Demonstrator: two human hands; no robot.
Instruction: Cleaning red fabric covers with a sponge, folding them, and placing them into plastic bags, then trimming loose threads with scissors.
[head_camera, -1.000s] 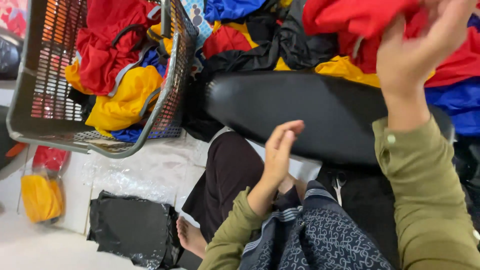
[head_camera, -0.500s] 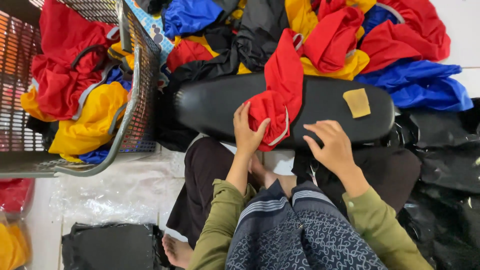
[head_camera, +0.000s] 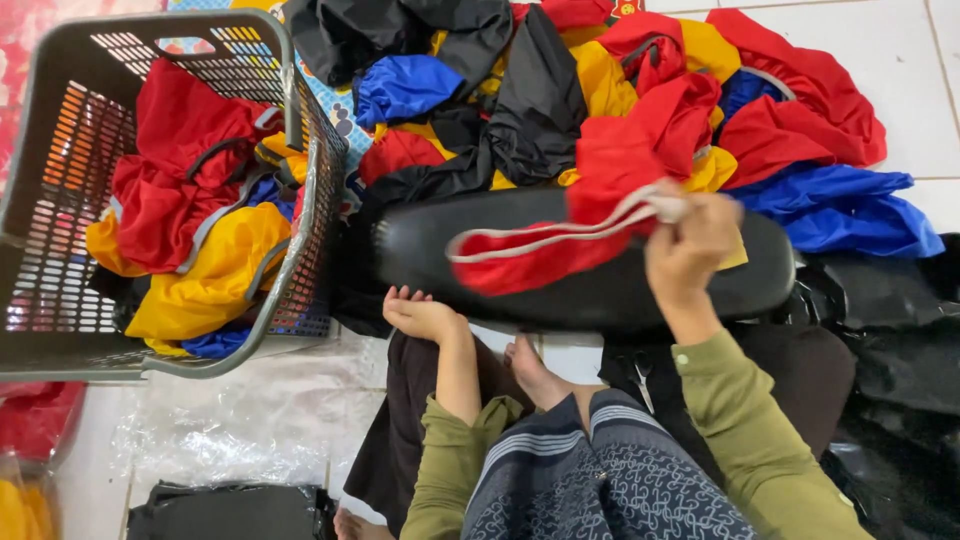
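One red bag (head_camera: 545, 262) lies across the black board (head_camera: 600, 290) on your lap, its pale cord (head_camera: 560, 235) looped over it and running up to your right hand (head_camera: 690, 250), whose fingers pinch the cord end. It looks light, thin, limp and a bit slick, so I'd judge the cord or the gathered mouth the best hold. Your left hand (head_camera: 420, 315) rests at the board's near edge, fingers loosely curled, holding nothing.

You wear olive-green long sleeves (head_camera: 745, 430) with a buttoned cuff, a dark patterned wrap with grey stripes (head_camera: 590, 480), and bare feet (head_camera: 530, 370).
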